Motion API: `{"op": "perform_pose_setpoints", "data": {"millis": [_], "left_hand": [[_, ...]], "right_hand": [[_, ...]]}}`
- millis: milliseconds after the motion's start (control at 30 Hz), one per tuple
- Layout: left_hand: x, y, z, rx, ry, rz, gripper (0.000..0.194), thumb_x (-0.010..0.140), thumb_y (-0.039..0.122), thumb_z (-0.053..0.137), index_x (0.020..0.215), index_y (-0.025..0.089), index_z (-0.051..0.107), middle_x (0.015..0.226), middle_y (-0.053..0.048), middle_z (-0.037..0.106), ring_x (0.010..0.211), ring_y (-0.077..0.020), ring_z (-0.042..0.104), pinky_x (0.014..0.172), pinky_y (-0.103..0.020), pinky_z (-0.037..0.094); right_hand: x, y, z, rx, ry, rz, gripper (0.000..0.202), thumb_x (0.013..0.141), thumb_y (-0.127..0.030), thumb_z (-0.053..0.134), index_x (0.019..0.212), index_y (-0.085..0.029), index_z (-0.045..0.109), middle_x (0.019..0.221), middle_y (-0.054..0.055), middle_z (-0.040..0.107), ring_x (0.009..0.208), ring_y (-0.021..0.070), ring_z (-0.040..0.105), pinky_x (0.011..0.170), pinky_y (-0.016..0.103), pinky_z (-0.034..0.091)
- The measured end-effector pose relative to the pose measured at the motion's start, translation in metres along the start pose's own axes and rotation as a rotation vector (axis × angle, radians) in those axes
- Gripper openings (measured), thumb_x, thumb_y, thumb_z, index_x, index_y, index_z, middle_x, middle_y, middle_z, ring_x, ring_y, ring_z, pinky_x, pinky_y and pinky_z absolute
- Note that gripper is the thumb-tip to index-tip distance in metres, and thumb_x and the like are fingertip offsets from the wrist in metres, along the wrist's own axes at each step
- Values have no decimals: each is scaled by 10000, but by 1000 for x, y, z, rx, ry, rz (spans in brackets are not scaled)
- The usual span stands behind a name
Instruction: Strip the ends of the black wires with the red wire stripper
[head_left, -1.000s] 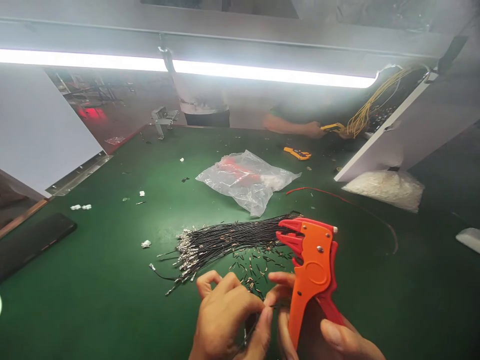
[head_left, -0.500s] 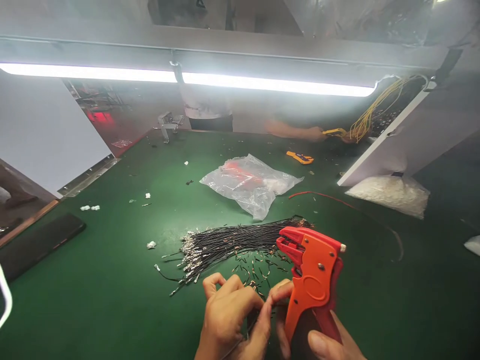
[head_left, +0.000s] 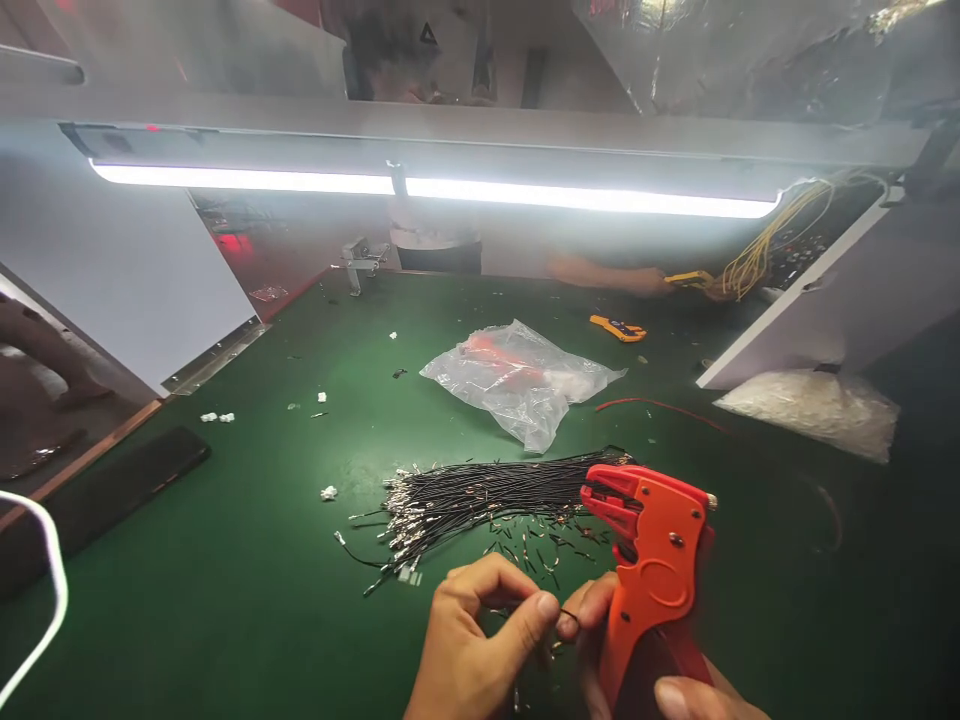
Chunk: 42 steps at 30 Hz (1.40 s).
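Between the thumb and fingers of my left hand (head_left: pixel 491 625) is a thin black wire (head_left: pixel 568 613), its short end sticking out to the right. My right hand (head_left: pixel 686 695) is wrapped round the handles of an orange and red wire stripper (head_left: pixel 654 570), jaws pointing up and left. Fingertips of the right hand reach past the tool and touch the wire end. Just beyond lies a bundle of black wires (head_left: pixel 487 487), with metal terminals (head_left: pixel 401 515) at its left end. Short wire scraps (head_left: pixel 536 550) are scattered in front of the bundle.
A clear plastic bag (head_left: pixel 525 385) with something red inside lies mid-table. Behind it is a yellow-orange tool (head_left: pixel 619 328). At right, a filled bag (head_left: pixel 814 405) sits by a white panel. A black bar (head_left: pixel 135 490) lies left. Across the table, another person's arm (head_left: pixel 611 275) holds a yellow tool.
The view has shifted, so everything sits further right and slightly lower. My left fingers have moved into a clearer pinch, and the wire end now shows between the hands.
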<state>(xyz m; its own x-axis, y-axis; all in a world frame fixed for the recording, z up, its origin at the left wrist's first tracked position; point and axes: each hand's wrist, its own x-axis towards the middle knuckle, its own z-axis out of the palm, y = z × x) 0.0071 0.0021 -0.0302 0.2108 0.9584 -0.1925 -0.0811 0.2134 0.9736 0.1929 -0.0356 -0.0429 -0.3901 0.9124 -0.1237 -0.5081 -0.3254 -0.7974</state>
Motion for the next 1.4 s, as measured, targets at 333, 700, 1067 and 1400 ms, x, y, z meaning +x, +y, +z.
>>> {"op": "perform_pose_setpoints", "data": {"millis": [333,700,1067,1400], "left_hand": [[-3,-8,7,293,206,222,413,819,658,672,681,282,772,667,-16,714,766,-225,613,789,-349,460],[0,8,-6,264,438,265,426,858,623,645,638,260,674,608,19,606,760,-219,574,849,-351,410],[9,64,-38,346,564,465,252,812,502,756,764,255,772,638,28,678,679,-158,641,658,-269,496],[18,27,-27,289,669,630,222,843,452,745,756,250,769,735,-4,716,730,-184,642,702,-320,519]], "right_hand": [[0,11,0,146,47,-5,482,796,-460,701,1195,-190,684,754,73,754,627,185,610,638,323,412],[6,11,-5,332,31,-51,603,572,-162,732,1170,-242,728,1046,58,746,779,185,637,677,320,519],[10,1,-4,323,-203,131,545,745,-147,758,1274,-217,649,1053,77,817,893,181,792,750,254,543],[18,21,-10,271,-97,43,593,700,-335,893,1196,-200,597,938,43,803,724,116,721,652,229,477]]}}
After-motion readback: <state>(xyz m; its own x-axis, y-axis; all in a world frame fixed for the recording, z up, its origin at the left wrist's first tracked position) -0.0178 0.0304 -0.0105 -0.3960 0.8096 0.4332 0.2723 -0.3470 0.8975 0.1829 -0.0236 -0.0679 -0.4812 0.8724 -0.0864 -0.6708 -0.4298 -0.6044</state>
